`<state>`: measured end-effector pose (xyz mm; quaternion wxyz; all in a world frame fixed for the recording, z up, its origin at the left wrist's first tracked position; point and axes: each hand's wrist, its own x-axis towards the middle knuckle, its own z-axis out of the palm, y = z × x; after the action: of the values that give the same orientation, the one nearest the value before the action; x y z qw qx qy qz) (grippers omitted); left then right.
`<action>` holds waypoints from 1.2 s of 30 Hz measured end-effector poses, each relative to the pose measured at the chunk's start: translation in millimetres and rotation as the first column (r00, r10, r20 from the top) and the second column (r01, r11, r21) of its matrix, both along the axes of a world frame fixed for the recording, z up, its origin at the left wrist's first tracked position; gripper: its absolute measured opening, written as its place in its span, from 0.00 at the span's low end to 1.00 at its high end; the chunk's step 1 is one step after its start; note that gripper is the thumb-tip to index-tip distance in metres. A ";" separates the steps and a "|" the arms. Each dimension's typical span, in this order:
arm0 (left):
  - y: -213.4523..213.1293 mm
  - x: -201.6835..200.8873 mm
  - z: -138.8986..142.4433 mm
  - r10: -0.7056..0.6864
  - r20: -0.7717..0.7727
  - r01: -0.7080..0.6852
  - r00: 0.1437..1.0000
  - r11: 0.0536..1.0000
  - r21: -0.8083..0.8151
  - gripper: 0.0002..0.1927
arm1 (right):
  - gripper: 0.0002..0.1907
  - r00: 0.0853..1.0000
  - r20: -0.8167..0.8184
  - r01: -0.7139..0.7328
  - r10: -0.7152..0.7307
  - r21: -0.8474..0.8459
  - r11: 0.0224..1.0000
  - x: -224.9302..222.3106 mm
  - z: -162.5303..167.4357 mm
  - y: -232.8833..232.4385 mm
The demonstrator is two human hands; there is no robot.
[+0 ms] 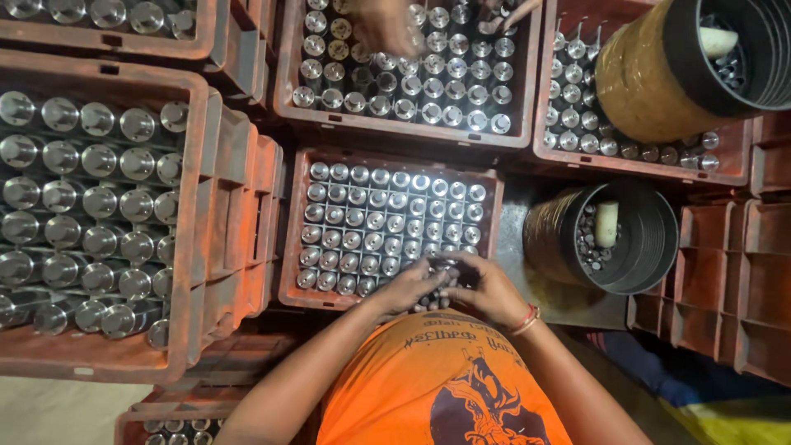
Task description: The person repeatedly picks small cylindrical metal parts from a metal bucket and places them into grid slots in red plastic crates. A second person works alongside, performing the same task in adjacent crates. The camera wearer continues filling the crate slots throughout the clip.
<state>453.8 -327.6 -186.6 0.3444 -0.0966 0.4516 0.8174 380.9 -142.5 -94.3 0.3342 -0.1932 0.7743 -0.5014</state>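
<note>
My left hand [406, 290] and my right hand [492, 288] meet at the near edge of a reddish-brown plastic crate [288, 235]. Upright shiny metal cylinders [387, 222] fill the crate in rows. Between my fingers sits a small cluster of dark metal pieces [442, 284], with both hands closed around it. A red thread band circles my right wrist [525, 320]. My orange shirt [437, 379] fills the bottom of the view.
Another person's hand [383, 25] reaches into the far crate [412, 132] of cylinders. A black bucket [651, 239] of small metal parts stands to the right, and a second bucket [659, 74] rests on the top-right crate. Larger cylinders [91, 189] fill the left crate; empty crates [725, 280] are stacked on the right.
</note>
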 end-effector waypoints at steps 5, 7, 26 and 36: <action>2.2 -0.9 -3.0 0.039 0.019 -0.041 0.999 0.995 0.096 0.19 | 0.21 0.996 0.018 0.083 -0.085 0.112 0.990 3.5 -5.3 5.8; 1.5 -0.5 -8.9 0.060 0.019 -0.062 0.998 0.988 0.143 0.16 | 0.13 0.983 -0.133 0.147 -0.127 0.149 0.978 -3.1 -10.1 9.7; -5.6 1.0 -7.5 -0.334 -0.235 0.182 0.913 0.848 -0.498 0.16 | 0.16 0.383 -0.823 0.175 0.421 0.512 0.841 -46.5 -54.5 11.4; -27.8 -0.9 30.6 -0.506 -0.168 0.286 0.846 0.697 -0.657 0.22 | 0.06 0.475 -0.742 0.091 0.473 0.576 0.812 -50.7 -67.0 14.2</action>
<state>452.8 -355.3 -156.1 0.3825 0.0398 0.7517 0.5358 330.2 -128.3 -161.3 -0.0014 -0.4032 0.9136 -0.0517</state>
